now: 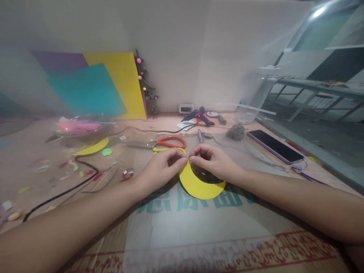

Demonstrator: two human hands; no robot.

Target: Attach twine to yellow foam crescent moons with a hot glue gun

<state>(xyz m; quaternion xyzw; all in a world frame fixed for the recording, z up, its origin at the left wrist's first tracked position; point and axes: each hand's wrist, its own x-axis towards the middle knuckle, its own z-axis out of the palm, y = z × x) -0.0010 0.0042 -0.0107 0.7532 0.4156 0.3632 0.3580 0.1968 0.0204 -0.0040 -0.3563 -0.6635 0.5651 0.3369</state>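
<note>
Both of my hands meet at the upper left tip of a yellow paper crescent [200, 189], whose curved body hangs toward me over the cardboard. Thumb and fingers of my left hand [165, 167] are pinched at that tip. My right hand [214, 161] pinches at the same spot from the other side, its fingertips nearly touching the left ones. Whatever small detail lies between the fingertips is hidden. Just behind my hands lie scissors [172, 142] with orange and yellow handles, blades pointing left. A second yellow crescent [95, 147] rests further left.
A dark glue gun [199, 116] stands near the wall beside a small digital clock [185, 109]. Grey yarn [236, 131], a phone [275, 146] and a clear plastic container [248, 102] are on the right. A black cable [61, 193] and colourful scraps are spread at left.
</note>
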